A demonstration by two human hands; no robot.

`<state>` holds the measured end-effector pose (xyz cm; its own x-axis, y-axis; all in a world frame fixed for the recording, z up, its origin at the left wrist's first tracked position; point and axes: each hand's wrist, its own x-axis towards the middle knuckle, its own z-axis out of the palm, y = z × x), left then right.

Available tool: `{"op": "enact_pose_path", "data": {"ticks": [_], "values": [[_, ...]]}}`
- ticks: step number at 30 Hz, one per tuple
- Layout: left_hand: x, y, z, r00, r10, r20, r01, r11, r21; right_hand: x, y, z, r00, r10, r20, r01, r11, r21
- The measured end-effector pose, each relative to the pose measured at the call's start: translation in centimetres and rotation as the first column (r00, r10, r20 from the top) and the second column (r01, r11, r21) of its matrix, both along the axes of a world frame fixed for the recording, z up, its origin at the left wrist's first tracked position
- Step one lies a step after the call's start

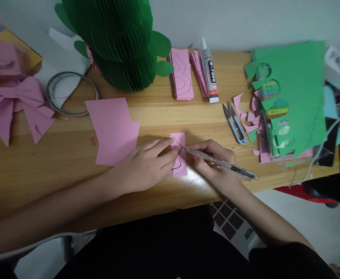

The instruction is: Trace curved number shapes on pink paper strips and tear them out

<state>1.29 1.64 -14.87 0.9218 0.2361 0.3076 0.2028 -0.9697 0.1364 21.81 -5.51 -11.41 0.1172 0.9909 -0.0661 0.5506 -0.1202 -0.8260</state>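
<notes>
A small pink paper strip [182,170] with dark curved outlines lies on the wooden table in front of me. My left hand [146,166] rests on its left side, fingers stretched out and pressing it flat. Pinched in my right hand [220,170] is a clear-barrelled pen [222,162], its tip touching or just over the strip close to my left fingertips. Part of the drawn outline is hidden under those fingers. Left of the strip, partly beneath my left hand and wrist, is a larger pink sheet [113,130] with notched edges.
Behind stand a green honeycomb paper piece [123,50], stacked pink strips [182,75] and a glue tube [210,73]. Thread snips [234,122], pink scraps [249,120] and cut green sheets [306,97] lie right. A tape roll [49,95] and pink paper bow [16,97] sit left.
</notes>
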Motion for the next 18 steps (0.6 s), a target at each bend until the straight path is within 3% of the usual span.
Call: {"op": "enact_pose_path", "data": {"ticks": [14,18], "values": [[0.1,-0.1,-0.1,1.000,0.012,0.023,-0.011,1.000,-0.018,-0.3,-0.9,-0.3,0.999,-0.027,-0.027,0.029,0.998,0.060],[0.0,-0.1,-0.2,1.000,0.015,0.013,-0.015,1.000,-0.023,-0.4,-2.9,-1.1,0.995,-0.022,0.099,0.010,0.993,0.120]]}}
